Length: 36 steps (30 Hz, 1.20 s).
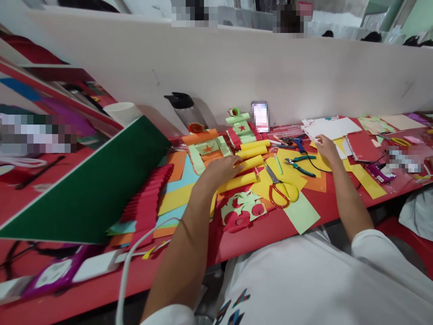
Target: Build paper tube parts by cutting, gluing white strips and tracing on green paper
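My left hand [221, 170] lies over a row of several yellow paper rolls [253, 162], its fingers curled over the left end of one roll. My right hand [325, 148] is raised by the white sheets [334, 128], fingertips pinched together; whatever is between them is too small to make out. Between my hands, scissors [278, 195] with red and yellow handles rest on yellow paper [287, 158], blades partly apart. Green-handled pliers [300, 166] lie to their right. Nearer me is a cut-up light green and red paper piece [241, 211].
A green board [91, 185] leans at the left beside fringed red paper [147, 198]. Behind stand a bottle [186, 110], a phone [260, 117] and decorated paper pieces [206, 148]. A white cable [130, 257] crosses near my left arm. A purple power strip [57, 271] lies front left.
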Tool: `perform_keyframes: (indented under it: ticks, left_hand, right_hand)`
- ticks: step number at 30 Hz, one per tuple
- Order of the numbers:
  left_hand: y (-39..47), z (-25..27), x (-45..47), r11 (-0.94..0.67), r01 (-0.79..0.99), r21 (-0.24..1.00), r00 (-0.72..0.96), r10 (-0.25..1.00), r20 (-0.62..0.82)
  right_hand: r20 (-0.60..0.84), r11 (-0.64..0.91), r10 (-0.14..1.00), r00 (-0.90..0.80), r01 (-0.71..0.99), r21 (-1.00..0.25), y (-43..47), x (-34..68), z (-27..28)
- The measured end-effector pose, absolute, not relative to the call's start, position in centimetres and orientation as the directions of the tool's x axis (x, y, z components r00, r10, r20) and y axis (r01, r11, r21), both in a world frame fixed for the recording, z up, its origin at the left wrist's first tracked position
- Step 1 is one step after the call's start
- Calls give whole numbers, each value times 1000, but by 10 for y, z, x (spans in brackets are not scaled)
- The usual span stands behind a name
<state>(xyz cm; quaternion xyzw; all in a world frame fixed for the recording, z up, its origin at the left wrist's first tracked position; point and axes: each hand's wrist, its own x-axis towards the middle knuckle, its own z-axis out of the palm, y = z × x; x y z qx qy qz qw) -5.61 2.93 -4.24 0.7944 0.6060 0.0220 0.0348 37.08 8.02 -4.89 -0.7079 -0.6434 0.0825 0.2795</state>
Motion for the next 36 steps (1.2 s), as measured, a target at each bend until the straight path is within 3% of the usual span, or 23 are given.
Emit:
perform_keyframes:
  ticks: [2,4,12,21,25,31,36]
  left_hand:
    - [29,-43,-56,-264,961,82,264,964,9]
    - [30,-45,-56,-270,959,85,269,963,22]
    - [35,-54,-58,-301,950,78,301,953,10]
    - [36,-57,-59,-294,953,73,295,956,6]
    - [36,-58,-59,-288,955,73,288,958,0]
    - [34,-57,-57,-271,961,56,271,962,12]
    - [32,-57,-57,-264,964,20,263,963,53]
  right_hand:
    - [192,-211,937,292,911,-355,83,392,-53]
    - [179,-295,919,352,913,-281,84,403,-57]
    - [107,-396,898,427,890,-224,88,409,-66]
    - [301,-325,847,439,874,-360,95,405,-71]
    - [422,-218,807,413,873,-437,99,404,-68]
    - [596,25,758,266,901,-434,100,393,-63]
    - [621,2,721,308,895,-446,96,385,-58]
